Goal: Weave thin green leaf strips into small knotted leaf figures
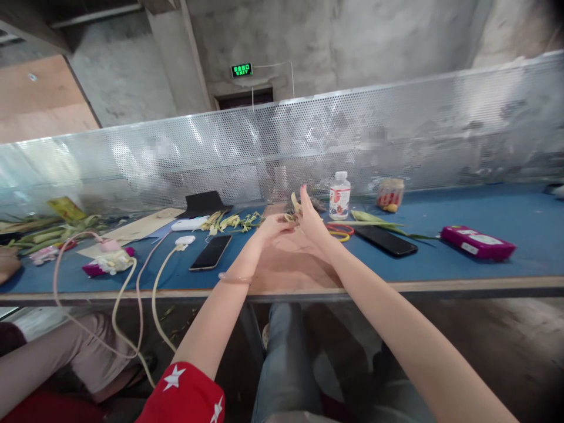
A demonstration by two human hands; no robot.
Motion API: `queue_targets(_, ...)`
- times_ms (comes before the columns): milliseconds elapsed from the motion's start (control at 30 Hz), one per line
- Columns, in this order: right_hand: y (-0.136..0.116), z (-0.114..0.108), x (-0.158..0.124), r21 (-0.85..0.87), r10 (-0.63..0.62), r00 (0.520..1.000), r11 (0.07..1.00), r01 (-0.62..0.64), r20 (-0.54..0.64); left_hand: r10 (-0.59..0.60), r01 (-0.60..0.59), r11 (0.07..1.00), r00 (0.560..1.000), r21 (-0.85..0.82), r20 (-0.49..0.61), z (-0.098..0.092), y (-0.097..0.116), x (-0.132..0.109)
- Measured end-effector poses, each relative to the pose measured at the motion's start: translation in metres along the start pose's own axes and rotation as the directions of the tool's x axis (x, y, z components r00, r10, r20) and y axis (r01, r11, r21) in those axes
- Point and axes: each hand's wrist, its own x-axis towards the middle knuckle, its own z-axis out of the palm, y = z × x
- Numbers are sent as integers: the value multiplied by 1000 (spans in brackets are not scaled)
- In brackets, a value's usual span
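Observation:
My left hand (277, 225) is over a brown board, its fingers loosely curved and apart beside some small dry plant scraps (289, 218). Facing it, my right hand (310, 216) stands on edge with fingers stretched out and the thumb pointing up. A pale yellowish plant piece (295, 203) shows just left of that thumb; whether the hand touches it I cannot tell. Under both hands lies the brown board (295, 270), reaching to the table's front edge. Behind the right hand is a greyish heap (318, 205), partly hidden.
Right of my hands are a white bottle (339, 197), coloured rings (339, 231), a black phone (388, 241), a jar (390, 195) and a purple box (477, 242). Leftward lie another phone (211, 252), greenish plant stems (233, 221) and cables (154, 288). A perforated metal screen (211, 153) stands behind.

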Motion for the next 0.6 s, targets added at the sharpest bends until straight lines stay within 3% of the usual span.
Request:
queue_targets(300, -3, -4, -4, -159, 14, 1000, 987, -15, -10, 15, -12, 997, 1000, -83, 26, 0, 1, 0)
queue_targets(600, -3, -1, -1, -145, -1, 994, 989, -15, -108, -6, 8, 993, 1000, -120, 20, -4, -2, 3)
